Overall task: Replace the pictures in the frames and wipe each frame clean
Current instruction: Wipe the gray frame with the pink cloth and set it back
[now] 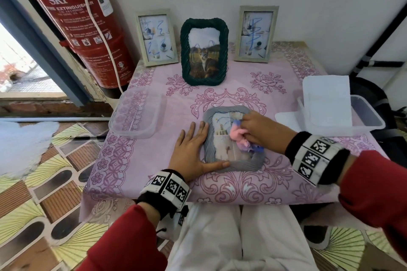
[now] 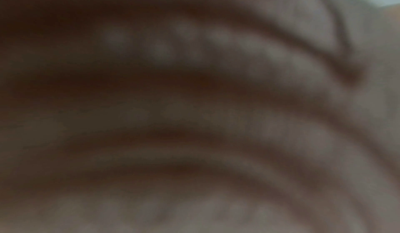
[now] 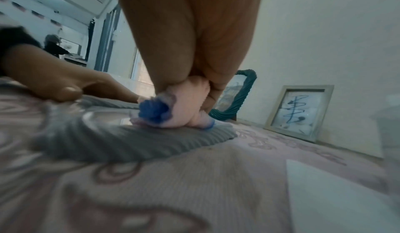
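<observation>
A grey ribbed frame (image 1: 233,164) lies flat on the pink tablecloth (image 1: 253,185), glass side up with a scribbled picture in it. My right hand (image 1: 256,130) grips a bunched pink and blue cloth (image 1: 240,136) and presses it onto the glass; the right wrist view shows that cloth (image 3: 181,108) on the grey frame (image 3: 134,142). My left hand (image 1: 191,152) lies flat with straight fingers along the frame's left edge, thumb on its near edge. The left wrist view is dark and blurred. Three frames stand at the back: a pale one (image 1: 157,36), a dark green one (image 1: 203,51), another pale one (image 1: 256,33).
A red fire extinguisher (image 1: 74,22) stands at the back left. A clear plastic lid (image 1: 135,114) lies at the table's left edge. A clear tub (image 1: 365,116) with white sheets (image 1: 327,97) sits at the right edge. The wall rises directly behind the frames.
</observation>
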Tool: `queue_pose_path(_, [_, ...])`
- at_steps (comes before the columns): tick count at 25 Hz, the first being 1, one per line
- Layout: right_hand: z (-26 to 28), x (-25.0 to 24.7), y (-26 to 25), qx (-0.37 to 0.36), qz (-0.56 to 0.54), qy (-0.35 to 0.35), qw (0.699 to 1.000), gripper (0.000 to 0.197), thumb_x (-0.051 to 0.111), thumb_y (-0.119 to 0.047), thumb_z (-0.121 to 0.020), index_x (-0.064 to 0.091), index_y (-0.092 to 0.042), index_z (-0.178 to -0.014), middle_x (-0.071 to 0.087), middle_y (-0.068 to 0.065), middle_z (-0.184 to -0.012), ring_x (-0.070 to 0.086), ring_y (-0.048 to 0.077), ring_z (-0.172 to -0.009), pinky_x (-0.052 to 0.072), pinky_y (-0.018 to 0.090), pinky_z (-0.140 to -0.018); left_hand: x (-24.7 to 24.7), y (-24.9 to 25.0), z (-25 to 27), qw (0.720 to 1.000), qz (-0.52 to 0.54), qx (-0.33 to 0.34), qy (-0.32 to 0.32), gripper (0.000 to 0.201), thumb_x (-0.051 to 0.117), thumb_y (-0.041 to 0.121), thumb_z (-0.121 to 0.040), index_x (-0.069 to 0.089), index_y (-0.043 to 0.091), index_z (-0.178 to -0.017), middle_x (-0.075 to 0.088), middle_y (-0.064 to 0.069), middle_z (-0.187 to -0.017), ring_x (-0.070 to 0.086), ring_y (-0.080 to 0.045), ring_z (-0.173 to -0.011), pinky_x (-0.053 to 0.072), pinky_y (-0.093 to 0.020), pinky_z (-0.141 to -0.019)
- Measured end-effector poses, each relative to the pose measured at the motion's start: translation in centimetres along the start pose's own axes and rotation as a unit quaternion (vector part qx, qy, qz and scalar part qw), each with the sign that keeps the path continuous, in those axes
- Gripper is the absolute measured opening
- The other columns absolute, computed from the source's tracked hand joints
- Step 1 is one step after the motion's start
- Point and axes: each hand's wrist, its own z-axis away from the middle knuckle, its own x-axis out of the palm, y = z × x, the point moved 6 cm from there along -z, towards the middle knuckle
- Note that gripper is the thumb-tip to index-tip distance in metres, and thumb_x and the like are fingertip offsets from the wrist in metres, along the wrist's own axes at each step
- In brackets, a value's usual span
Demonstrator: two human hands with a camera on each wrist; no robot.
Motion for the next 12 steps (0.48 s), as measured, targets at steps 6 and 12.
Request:
queue_pose_path(6, [-5.6,-1.0,0.9,0.006,0.084,0.014,0.996,0.012,0.054,0.001,-0.074,0.062,-0.002,-0.066,0.065,0.016,-0.076,0.057,0.029,-0.077,0.045,0.039,-0.079,0.0,0.0,-0.1,1.000,-0.004,-0.003,0.000,0.118,0.048,0.085,-0.057,0.006,0.026,-0.150,0.005,0.009,-0.158,-0.005,-0.010,-0.146,-0.002,-0.037,-0.120])
queue_pose_path(12, [-5.2,0.4,-2.0,-0.044,0.056,0.013,0.997,0.022,0.057,-0.003,-0.074,0.045,-0.018,-0.064,0.055,0.007,-0.084,0.048,0.023,-0.089,0.037,0.035,-0.083,0.1,0.1,-0.1,1.000,-0.010,-0.003,0.001,0.117,0.045,0.086,-0.058,0.006,0.025,-0.151,0.005,0.008,-0.159,-0.005,-0.010,-0.146,-0.002,-0.037,-0.120])
